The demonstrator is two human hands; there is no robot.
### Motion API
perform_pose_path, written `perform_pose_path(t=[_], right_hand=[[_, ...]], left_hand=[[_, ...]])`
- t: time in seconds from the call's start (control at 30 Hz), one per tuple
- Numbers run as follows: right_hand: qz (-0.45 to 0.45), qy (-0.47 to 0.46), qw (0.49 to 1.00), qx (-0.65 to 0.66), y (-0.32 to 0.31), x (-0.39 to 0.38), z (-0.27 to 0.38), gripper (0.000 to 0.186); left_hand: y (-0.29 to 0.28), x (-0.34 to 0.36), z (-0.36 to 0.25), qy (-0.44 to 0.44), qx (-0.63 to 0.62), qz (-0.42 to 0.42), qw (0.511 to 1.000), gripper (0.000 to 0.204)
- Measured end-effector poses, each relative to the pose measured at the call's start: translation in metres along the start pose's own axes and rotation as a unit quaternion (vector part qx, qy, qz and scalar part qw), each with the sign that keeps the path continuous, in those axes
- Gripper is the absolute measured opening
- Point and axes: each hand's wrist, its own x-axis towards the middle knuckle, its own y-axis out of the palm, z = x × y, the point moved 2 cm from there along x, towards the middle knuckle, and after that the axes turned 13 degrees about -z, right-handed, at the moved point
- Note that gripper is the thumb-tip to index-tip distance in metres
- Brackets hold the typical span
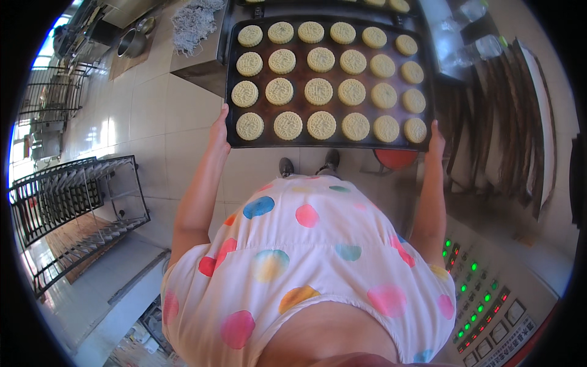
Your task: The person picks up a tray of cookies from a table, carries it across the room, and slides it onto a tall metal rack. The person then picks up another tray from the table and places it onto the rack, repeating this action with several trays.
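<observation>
A dark baking tray (333, 144) stretches between my two hands in front of me. Round pale mooncakes (318, 91) with stamped tops lie on it in rows. At the tray's near left corner my left hand (219, 131) grips the side edge, thumb along the rim. My right hand (435, 142) holds the opposite side near the right corner, its thumb pointing up. The fingers of both hands are mostly hidden under or behind the tray. Beyond its far edge, part of another dark tray with more mooncakes (398, 5) shows.
A metal table (205, 72) with a heap of grey shreds stands left of the tray. Farther left is a black metal rack (131, 183). A red round stool (395, 159) sits below the tray. At right are leaning boards (513, 122), clear bottles (480, 50) and a lit control panel (489, 306).
</observation>
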Motion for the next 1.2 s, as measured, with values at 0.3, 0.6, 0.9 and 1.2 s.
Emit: perform_pose_path(t=[0.3,0.6,0.9,1.2], right_hand=[[-0.024,0.001,1.000,-0.018,-0.002,0.011,-0.013,0.061],[0.009,0.024,0.997,0.067,0.003,0.003,-0.018,0.053],[0.007,0.003,0.996,0.094,-0.002,0.013,-0.034,0.050],[-0.005,-0.019,0.995,0.099,-0.004,0.027,-0.050,0.045]], left_hand=[[0.007,0.007,0.000,0.074,0.157,-0.062,0.983,0.066],[-0.001,0.031,0.013,0.084,0.157,-0.047,0.983,0.061],[-0.003,0.065,0.023,0.141,0.181,-0.069,0.971,0.078],[-0.001,0.061,0.015,0.165,0.187,-0.071,0.966,0.072]])
